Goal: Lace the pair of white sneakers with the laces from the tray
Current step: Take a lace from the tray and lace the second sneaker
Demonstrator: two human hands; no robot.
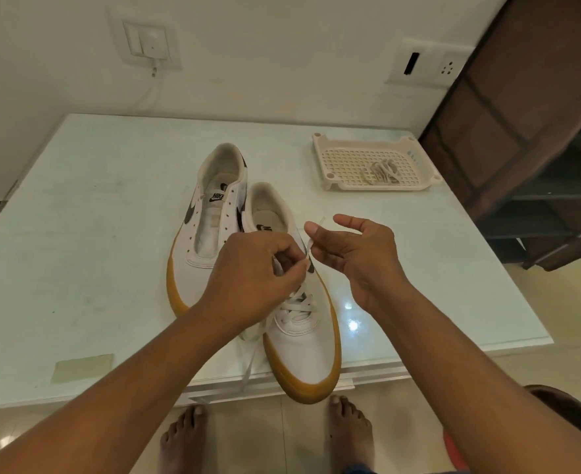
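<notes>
Left hand: the left hand (258, 271) is curled tight, and its fingertips pinch the lace (297, 302) just above the nearer shoe.
Right hand: the right hand (354, 249) is half open. Its thumb and first finger pinch the free end of the same lace, and the other fingers are spread out.
Lace: it crosses back and forth through the lowest holes of the nearer shoe. One loose end hangs down over the table edge, toward the bare feet on the floor.
Nearer shoe: the nearer shoe (302, 350) is white with a tan sole. Its toe sticks out a little past the table edge.
Other shoe: the other shoe (207, 213) sits just beside it, on the left and farther back. Its holes have no lace in them.
Tray: the tray (350, 155) sits well apart from the shoes, at the far right of the table.
Second lace: the second lace (383, 172) lies bunched up inside the tray.
Table: the table (87, 206) is pale and shiny.
</notes>
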